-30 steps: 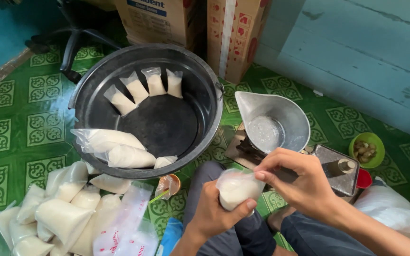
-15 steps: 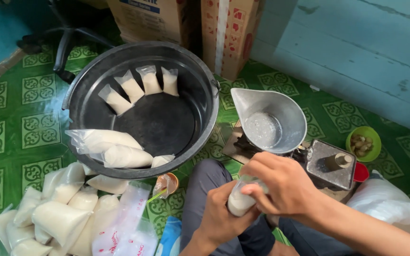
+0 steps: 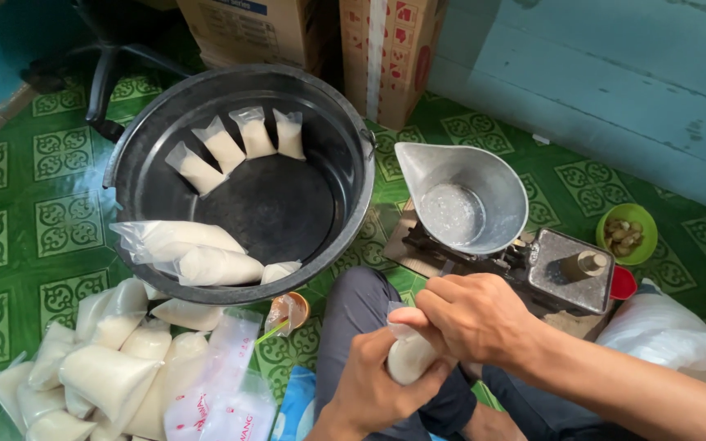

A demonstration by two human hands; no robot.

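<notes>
White bag (image 3: 408, 356) low middle of frame, squeezed in left hand (image 3: 382, 384); right hand (image 3: 471, 317) pinches bag top. Black tub (image 3: 345, 147) upper left, more bags inside. Metal scoop (image 3: 463, 200) right of tub.

small bag (image 3: 408, 359) mostly hidden by hands; bag pile (image 3: 83, 376) cut off by edge

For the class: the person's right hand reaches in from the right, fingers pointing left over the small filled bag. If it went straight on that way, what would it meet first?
Probably the small orange cup by the black basin, once the right hand clears the bag and the left hand; depth is unclear, so it might pass above.
</notes>
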